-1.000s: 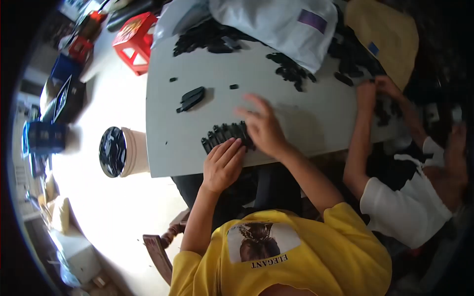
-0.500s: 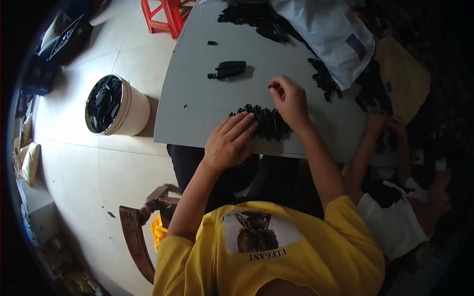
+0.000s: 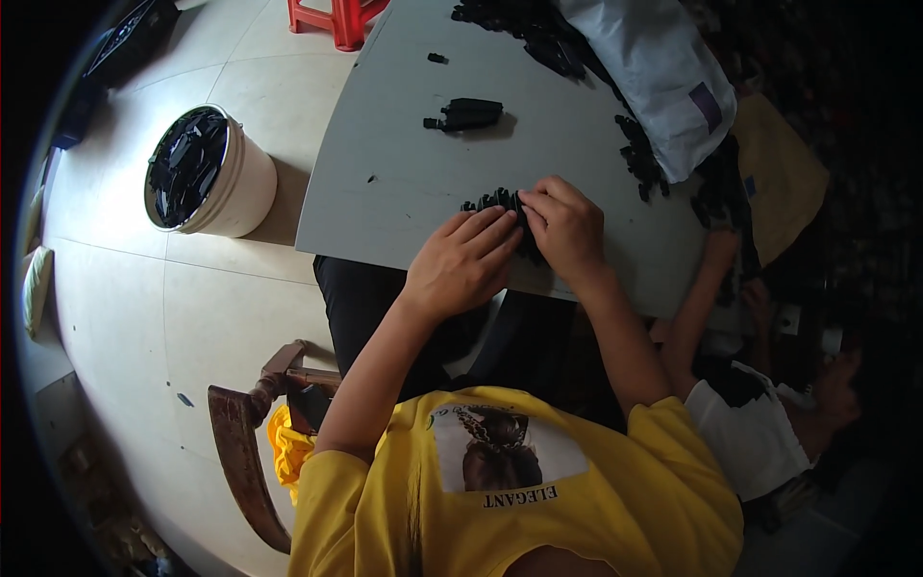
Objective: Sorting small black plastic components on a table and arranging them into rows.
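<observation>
A row of slim black plastic pieces (image 3: 492,199) lies side by side near the table's front edge. My left hand (image 3: 457,264) rests across its left part, fingers stretched out and lying over the pieces. At the row's right part, my right hand (image 3: 569,226) is closed in a pinch, its fingertips close to the left ones. Whatever it pinches is too small and hidden to make out. Farther back are a few longer black pieces (image 3: 471,114) lying together and a tiny black piece (image 3: 438,58). My hands cover much of the row.
The grey table (image 3: 385,192) also carries a heap of black pieces (image 3: 548,53), a white plastic bag (image 3: 663,77) and a brown paper bag (image 3: 786,183). On the floor stand a white bucket (image 3: 258,188) of black pieces and a red stool (image 3: 351,29). Another person's hand (image 3: 721,248) is at right.
My right hand has come down from above the row, and its fingertips now meet the pieces beside my left hand. The left hand still covers the row. The whole view has shifted slightly.
</observation>
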The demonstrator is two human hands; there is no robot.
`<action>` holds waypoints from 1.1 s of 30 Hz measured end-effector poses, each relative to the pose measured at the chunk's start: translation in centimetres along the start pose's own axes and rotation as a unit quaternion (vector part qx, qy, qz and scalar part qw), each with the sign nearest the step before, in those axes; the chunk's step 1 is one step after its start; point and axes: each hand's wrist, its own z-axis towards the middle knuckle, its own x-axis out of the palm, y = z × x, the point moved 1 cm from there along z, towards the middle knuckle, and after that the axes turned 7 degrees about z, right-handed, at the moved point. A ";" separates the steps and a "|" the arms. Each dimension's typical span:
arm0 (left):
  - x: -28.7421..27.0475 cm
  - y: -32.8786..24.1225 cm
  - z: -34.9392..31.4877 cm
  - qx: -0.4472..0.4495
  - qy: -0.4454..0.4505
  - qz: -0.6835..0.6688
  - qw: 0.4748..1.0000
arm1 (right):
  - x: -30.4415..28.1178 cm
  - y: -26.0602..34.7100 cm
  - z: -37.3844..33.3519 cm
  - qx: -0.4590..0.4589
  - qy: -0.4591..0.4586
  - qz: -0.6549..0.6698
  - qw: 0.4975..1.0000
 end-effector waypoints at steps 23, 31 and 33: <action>-0.1 0.1 -0.3 0.000 -0.011 -0.002 1.000 | 3.4 -5.0 9.2 0.051 0.034 -0.069 0.996; -0.3 0.2 -0.3 0.004 -0.011 0.005 1.000 | 0.5 -9.1 3.5 0.011 -0.080 -0.032 0.996; -0.2 0.1 -0.2 0.001 -0.006 0.011 1.000 | -0.2 -9.6 2.4 0.015 -0.099 -0.016 0.995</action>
